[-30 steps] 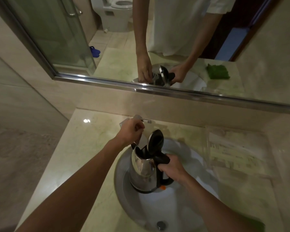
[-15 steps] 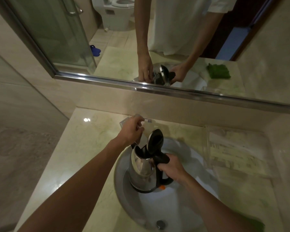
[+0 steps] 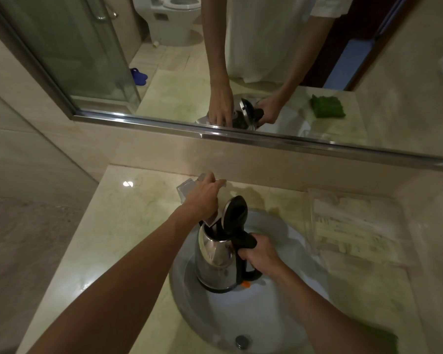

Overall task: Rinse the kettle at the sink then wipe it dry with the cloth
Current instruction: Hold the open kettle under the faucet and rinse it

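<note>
Over the sink (image 3: 187,297), a white oval basin set into the marble counter (image 3: 118,241), the kettle (image 3: 216,259) is held upright with its base low in the bowl and its open mouth under the tap (image 3: 189,187) at the far edge. The body is polished steel: rigid, likely slick when wet, and it will grow heavier as it fills. The black lid (image 3: 237,213) stands hinged open above the rim. The right hand (image 3: 260,254) is closed around the black handle (image 3: 246,242), the correct hold; judged from the frame, the wet steel wall offers poor purchase. The left hand (image 3: 202,200) rests on the tap, fingers curled over its lever. The green cloth (image 3: 379,338) lies at the near right of the counter. No water stream can be made out.
</note>
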{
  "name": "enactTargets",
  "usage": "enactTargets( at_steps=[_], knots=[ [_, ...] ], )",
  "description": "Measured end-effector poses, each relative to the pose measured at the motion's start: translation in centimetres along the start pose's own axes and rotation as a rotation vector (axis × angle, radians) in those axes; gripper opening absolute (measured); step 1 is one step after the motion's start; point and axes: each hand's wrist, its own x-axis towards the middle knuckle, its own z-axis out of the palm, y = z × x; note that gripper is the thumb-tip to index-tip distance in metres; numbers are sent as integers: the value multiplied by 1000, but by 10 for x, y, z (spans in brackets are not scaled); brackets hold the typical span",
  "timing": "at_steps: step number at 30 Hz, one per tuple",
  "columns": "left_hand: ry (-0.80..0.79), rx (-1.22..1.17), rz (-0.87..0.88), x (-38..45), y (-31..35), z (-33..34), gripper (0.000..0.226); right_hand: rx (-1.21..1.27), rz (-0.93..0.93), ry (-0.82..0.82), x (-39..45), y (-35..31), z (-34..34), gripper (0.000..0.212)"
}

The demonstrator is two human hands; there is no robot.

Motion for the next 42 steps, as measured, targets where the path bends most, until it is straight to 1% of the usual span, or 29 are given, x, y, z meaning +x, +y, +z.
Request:
enactTargets(
  at_steps=[4,7,12,19,22,25,28,30,33,36,39,42],
  knots=[
    [-28,144,13,4,4,2,86,17,4,-18,-2,0,-2,20],
    [-44,179,3,5,5,1,88,16,-6,-21,-1,1,-4,20],
    [-44,154,-26,5,8,-3,82,9,-19,-23,-1,0,-3,19],
    [-31,128,-25,5,5,-4,73,49,22,-7,-1,2,0,18],
    [-31,119,-31,5,5,-5,63,98,42,36,-3,2,0,8],
    [-22,87,-35,6,4,-5,57,183,92,83,-8,5,0,9],
    [-5,73,-23,3,4,-4,51,255,116,93,-14,12,-2,8],
    [20,99,1,-1,4,-3,46,290,111,99,-20,14,-4,8],
    [61,164,33,-8,5,0,44,324,97,99,-32,17,-9,9],
    [52,211,32,-18,9,-2,43,295,79,102,-45,19,-16,8],
    [46,119,25,-39,11,1,47,265,62,107,-60,21,-24,12],
    [131,-49,5,-72,10,8,35,211,38,121,-72,21,-31,12]
  ],
)
